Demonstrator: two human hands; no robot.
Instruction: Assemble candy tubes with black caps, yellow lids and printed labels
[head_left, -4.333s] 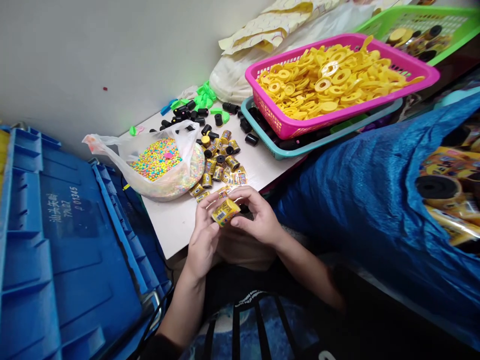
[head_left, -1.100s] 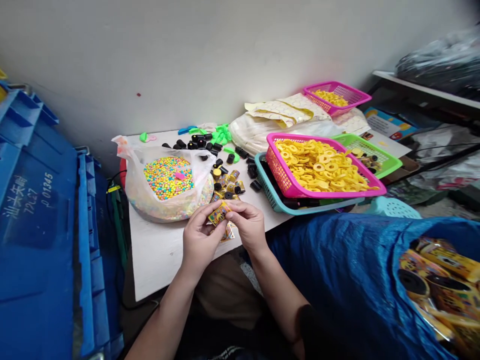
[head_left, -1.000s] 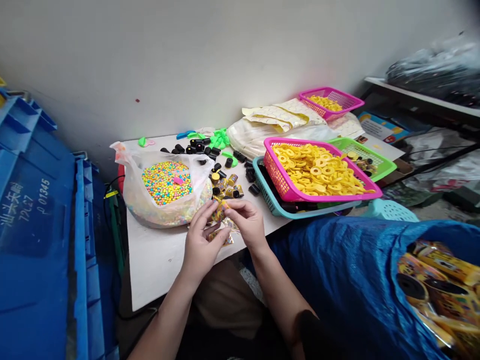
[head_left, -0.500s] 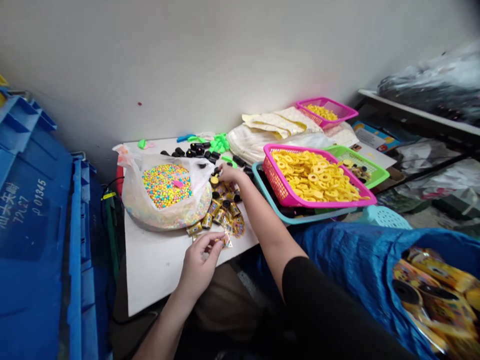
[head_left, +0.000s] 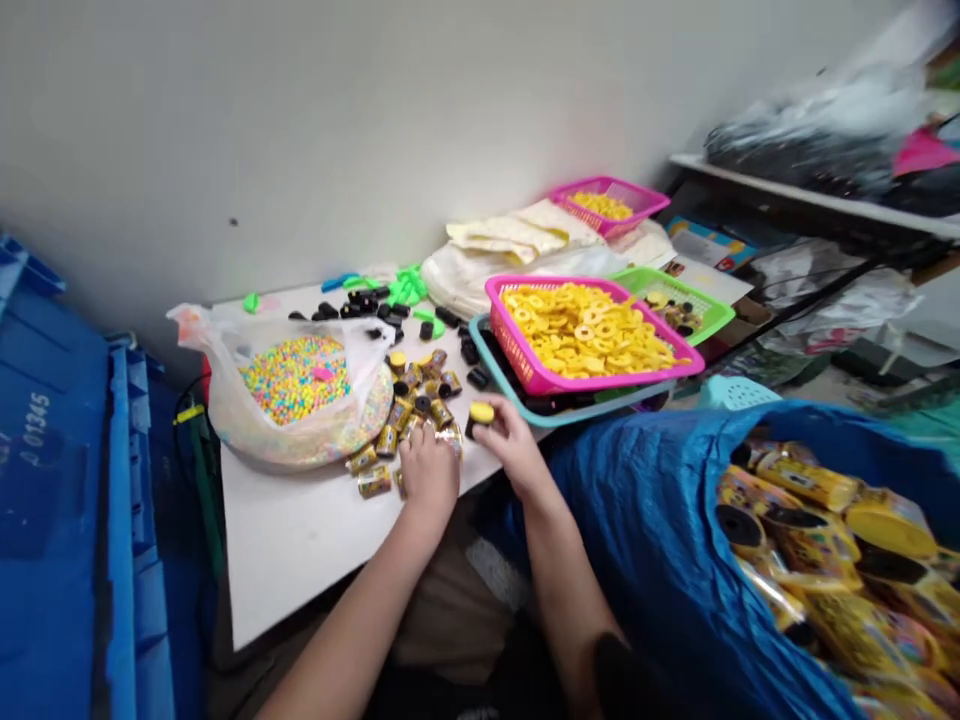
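Between the fingers of my right hand [head_left: 514, 450] is a small black cylinder with a yellow cap [head_left: 481, 412], raised over the table's front edge. Back up, my left hand [head_left: 430, 468] reaches into the pile of gold printed small cylinders [head_left: 400, 412], fingers curled downward and fingertips hidden. A shiny clear-and-gold wrapper [head_left: 453, 436] lies right against it. Left of the pile sits an open plastic bag of coloured beads [head_left: 296, 380] with a pink scoop-like piece [head_left: 321, 374] on top. Loose black cylinders [head_left: 367, 300] are scattered behind.
A pink basket of yellow rings [head_left: 592, 335] rests on a teal tray [head_left: 555, 418] at the right. Beyond are a green basket [head_left: 709, 318] and another pink basket [head_left: 649, 203]. A blue sack [head_left: 637, 500] holds packed cylinders. Blue crates [head_left: 52, 480] stand left.
My right hand has come back from the far side of the pile with the yellow-capped black cylinder. My left hand has moved forward onto the pile. The view has turned rightward.
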